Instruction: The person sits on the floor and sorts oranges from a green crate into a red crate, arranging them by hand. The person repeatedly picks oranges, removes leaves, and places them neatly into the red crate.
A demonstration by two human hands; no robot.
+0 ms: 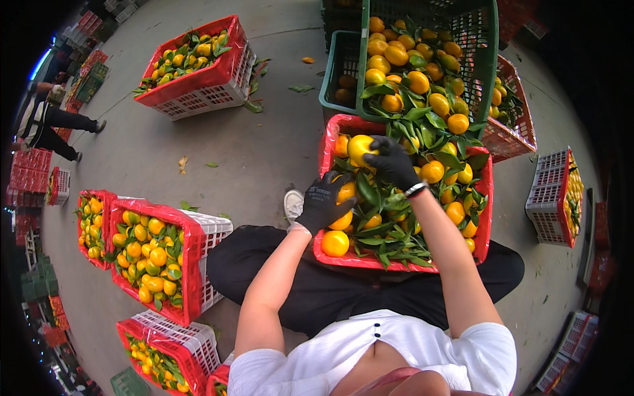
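Note:
Both my hands wear black gloves over a crate lined with red plastic, set before my knees and filled with orange citrus fruit and green leaves. My right hand has its fingers on a yellow-orange citrus fruit near the crate's far left corner. At the left side, my left hand curls around another citrus fruit, partly hidden by the fingers. A bright orange fruit lies in the near left corner. Beyond, a green plastic crate of leafy citrus meets the far rim.
A teal crate with a few fruits stands left of the green one. Red-lined crates of citrus stand on the concrete floor, at far left, beside my left knee and at right. A person walks at far left.

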